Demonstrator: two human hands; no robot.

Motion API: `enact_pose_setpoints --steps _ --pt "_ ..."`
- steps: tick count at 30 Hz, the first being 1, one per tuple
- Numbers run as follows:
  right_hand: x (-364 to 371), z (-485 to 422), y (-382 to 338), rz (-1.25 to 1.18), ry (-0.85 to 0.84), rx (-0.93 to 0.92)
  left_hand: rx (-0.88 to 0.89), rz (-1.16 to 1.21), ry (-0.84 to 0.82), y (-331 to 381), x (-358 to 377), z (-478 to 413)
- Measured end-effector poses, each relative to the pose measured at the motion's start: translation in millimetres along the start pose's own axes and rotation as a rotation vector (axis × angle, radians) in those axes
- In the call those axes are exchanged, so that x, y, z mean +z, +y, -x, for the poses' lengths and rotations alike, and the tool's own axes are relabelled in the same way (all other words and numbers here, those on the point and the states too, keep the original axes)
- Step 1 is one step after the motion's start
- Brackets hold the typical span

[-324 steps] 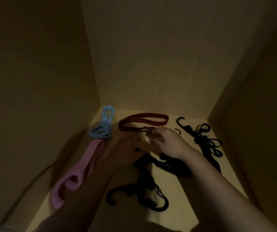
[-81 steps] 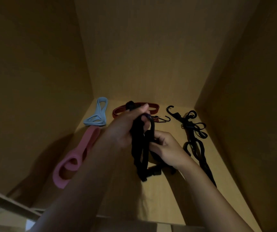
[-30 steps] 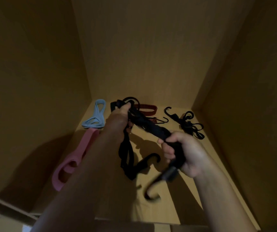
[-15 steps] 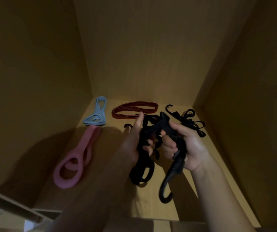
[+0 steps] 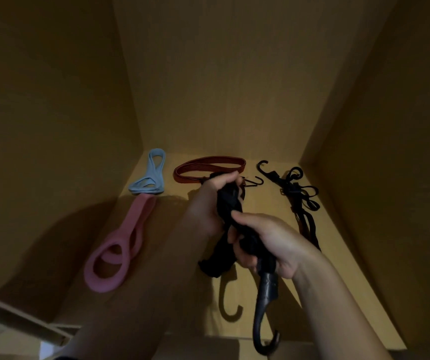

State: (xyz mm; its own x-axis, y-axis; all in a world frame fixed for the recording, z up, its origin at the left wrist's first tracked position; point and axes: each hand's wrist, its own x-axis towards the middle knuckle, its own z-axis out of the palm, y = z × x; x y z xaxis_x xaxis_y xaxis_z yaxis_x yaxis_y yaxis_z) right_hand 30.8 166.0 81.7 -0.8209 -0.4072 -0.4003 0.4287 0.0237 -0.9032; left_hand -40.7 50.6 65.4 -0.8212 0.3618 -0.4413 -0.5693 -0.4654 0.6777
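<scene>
A black bungee cord is bunched in folds between both hands, above the floor of a dim wooden compartment. My left hand grips the upper part of the bundle, fingers curled over its top. My right hand grips the lower part. One black hook of the cord hangs down below my right hand. A loose black loop dangles under my left hand.
On the compartment floor lie a pink band at the left, a blue band behind it, a red-brown cord at the back, and another black hooked cord at the right. Wooden walls close in on three sides.
Both hands have drawn closer together, bunching the black cord tighter. The hook under my right hand hangs lower and nearer to me than half a second ago.
</scene>
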Motion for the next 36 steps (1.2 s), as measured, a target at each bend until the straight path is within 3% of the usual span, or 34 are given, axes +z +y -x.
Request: enact_pose_setpoints --steps 5,12,16,21,28,32,36 --pt "9.1 -0.4 11.6 0.263 -0.098 -0.019 -0.068 0.258 0.072 25.0 2.6 -3.7" --pt "4.9 -9.7 31.0 0.558 0.027 -0.017 -0.036 0.207 -0.007 30.5 0.1 -2.0" --pt "-2.2 -13.9 38.8 0.546 0.156 -0.064 -0.005 0.193 -0.038 36.2 5.9 2.6" --pt "1.7 -14.6 33.4 0.357 0.375 -0.23 -0.041 0.264 -0.014 33.5 22.2 2.0" --pt "7.2 -26.5 31.2 0.215 0.438 -0.369 0.052 0.331 -0.069 23.6 34.9 1.4" --pt "4.3 -26.4 27.8 0.203 0.498 -0.432 0.009 0.066 -0.128 21.5 35.8 -0.7" --pt "-0.6 -20.5 21.8 0.386 0.348 -0.356 -0.006 -0.047 -0.066 17.4 35.4 -2.4"
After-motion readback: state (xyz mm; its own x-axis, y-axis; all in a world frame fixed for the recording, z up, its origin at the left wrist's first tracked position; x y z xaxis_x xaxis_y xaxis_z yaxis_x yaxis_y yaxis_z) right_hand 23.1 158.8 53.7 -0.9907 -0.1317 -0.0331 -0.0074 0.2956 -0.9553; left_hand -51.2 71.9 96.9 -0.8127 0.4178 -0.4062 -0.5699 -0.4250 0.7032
